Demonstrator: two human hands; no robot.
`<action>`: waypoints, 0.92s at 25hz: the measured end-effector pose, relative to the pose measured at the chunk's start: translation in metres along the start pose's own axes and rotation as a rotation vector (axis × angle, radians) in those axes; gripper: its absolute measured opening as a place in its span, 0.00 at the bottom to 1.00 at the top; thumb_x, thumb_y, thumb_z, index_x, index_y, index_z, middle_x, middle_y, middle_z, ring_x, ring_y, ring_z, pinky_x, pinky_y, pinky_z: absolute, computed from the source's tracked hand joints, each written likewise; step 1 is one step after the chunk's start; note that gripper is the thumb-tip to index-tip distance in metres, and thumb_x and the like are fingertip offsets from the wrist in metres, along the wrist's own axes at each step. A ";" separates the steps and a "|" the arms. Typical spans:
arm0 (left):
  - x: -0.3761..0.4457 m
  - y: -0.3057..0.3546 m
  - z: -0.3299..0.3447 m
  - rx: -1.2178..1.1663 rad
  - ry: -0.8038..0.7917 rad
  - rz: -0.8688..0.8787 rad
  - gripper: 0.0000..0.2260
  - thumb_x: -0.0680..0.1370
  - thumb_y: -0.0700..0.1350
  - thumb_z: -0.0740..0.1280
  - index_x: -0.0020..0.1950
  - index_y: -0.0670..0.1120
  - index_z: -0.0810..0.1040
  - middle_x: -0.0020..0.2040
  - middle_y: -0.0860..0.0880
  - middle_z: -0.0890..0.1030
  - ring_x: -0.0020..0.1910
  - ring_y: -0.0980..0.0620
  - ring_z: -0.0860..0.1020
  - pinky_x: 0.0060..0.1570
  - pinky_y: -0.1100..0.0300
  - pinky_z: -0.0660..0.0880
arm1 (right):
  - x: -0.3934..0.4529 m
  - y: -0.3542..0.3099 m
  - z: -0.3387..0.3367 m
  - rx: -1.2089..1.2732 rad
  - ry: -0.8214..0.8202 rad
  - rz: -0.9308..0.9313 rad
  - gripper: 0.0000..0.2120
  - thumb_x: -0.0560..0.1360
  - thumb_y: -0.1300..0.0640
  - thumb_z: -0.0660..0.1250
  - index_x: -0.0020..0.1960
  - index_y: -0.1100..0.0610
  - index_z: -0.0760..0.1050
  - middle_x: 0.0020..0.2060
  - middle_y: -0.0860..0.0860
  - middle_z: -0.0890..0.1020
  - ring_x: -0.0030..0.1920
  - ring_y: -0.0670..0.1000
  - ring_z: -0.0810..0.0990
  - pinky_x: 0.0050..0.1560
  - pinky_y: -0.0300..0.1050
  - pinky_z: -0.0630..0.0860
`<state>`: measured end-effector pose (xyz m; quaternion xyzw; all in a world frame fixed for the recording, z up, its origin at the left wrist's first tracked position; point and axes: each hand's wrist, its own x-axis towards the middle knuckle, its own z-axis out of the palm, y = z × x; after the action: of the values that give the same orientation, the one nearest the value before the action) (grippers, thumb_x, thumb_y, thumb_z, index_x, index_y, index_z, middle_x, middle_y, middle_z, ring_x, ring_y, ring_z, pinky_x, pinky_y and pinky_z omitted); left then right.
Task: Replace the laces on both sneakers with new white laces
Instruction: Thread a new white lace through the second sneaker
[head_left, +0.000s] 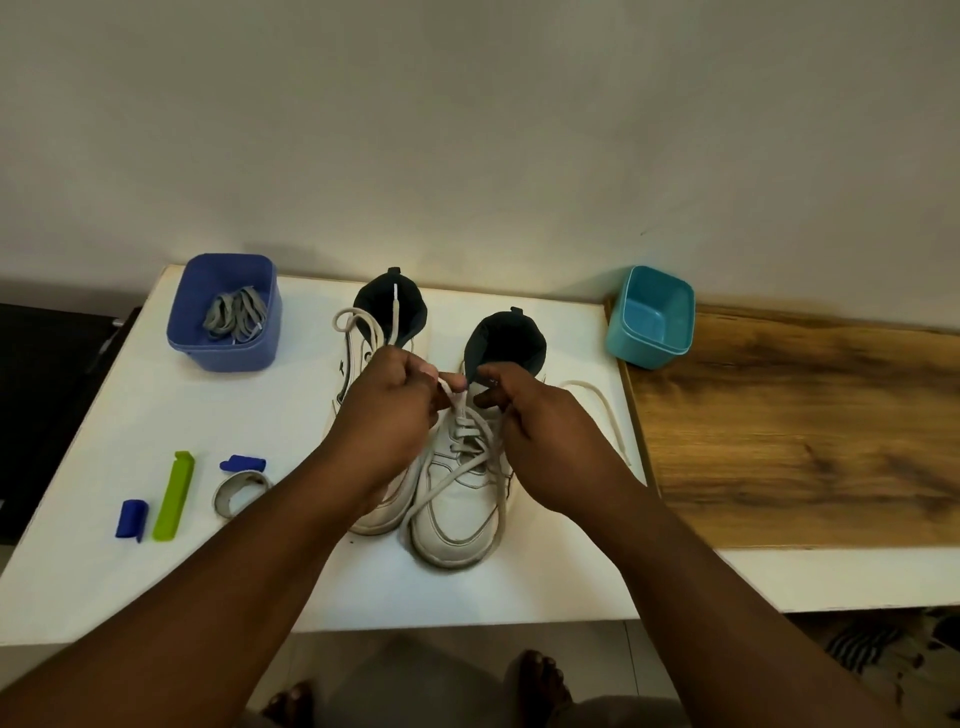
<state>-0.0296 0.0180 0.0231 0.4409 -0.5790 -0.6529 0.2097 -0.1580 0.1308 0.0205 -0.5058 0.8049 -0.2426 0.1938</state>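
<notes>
Left hand (392, 402) pinches lace (451, 391) — right hand (524, 410) curled, grip unclear; left sneaker (363, 364) half hidden.

Two white sneakers (457, 499) side by side mid-bench, toes toward near edge; off-white lace (470, 441) crisscrossed on right sneaker, grey laces (235, 316) bundled at far-left corner.

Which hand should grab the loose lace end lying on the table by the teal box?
Probably the right hand. The loose lace end trails on the table on that side of the right sneaker, while the left hand is pinching lace on the other side.
</notes>
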 end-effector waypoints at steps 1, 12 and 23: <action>0.000 0.005 0.004 -0.208 -0.001 -0.049 0.08 0.87 0.43 0.55 0.52 0.46 0.72 0.40 0.52 0.83 0.49 0.50 0.84 0.58 0.50 0.79 | 0.000 0.002 -0.001 -0.059 -0.010 0.002 0.22 0.82 0.61 0.61 0.75 0.48 0.68 0.63 0.51 0.82 0.59 0.53 0.81 0.58 0.51 0.80; -0.005 -0.018 -0.002 0.777 -0.051 0.370 0.08 0.80 0.49 0.69 0.58 0.53 0.75 0.44 0.54 0.81 0.43 0.55 0.79 0.45 0.54 0.78 | -0.015 -0.012 -0.016 -0.210 -0.171 0.273 0.15 0.72 0.39 0.76 0.43 0.49 0.79 0.38 0.46 0.80 0.39 0.46 0.79 0.38 0.43 0.75; 0.008 -0.030 -0.006 0.928 -0.028 0.291 0.08 0.78 0.54 0.71 0.43 0.52 0.78 0.38 0.53 0.79 0.40 0.51 0.78 0.41 0.57 0.73 | -0.025 -0.029 0.000 0.319 -0.547 0.399 0.08 0.76 0.57 0.73 0.40 0.60 0.84 0.37 0.55 0.84 0.36 0.49 0.80 0.42 0.50 0.81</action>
<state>-0.0218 0.0157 -0.0071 0.3934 -0.8675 -0.2956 0.0724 -0.1267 0.1432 0.0388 -0.3486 0.7581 -0.1783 0.5215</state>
